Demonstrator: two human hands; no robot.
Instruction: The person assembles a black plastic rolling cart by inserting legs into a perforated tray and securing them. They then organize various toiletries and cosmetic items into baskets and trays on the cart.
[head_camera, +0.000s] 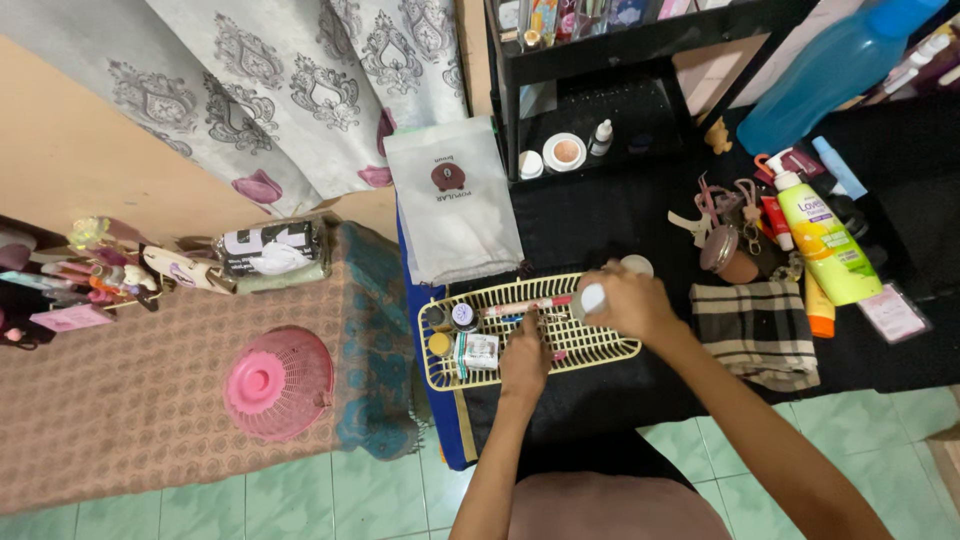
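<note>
A pale yellow slotted tray (590, 350) lies on a black cloth in front of me. It holds small jars, a little box (477, 351) and a long red and white tube (525, 305). My left hand (526, 358) reaches into the middle of the tray, its index finger pointing down among the items; whether it grips anything is hidden. My right hand (632, 300) is over the tray's far right edge, closed around a small white round-capped container (592, 297).
A plaid cloth (755, 328) lies right of the tray, with a yellow-green pump bottle (825, 240) and a blue bottle (830, 70) beyond. A white paper bag (452, 200) leans behind the tray. A pink round basket lid (278, 383) sits on a patterned mat at left.
</note>
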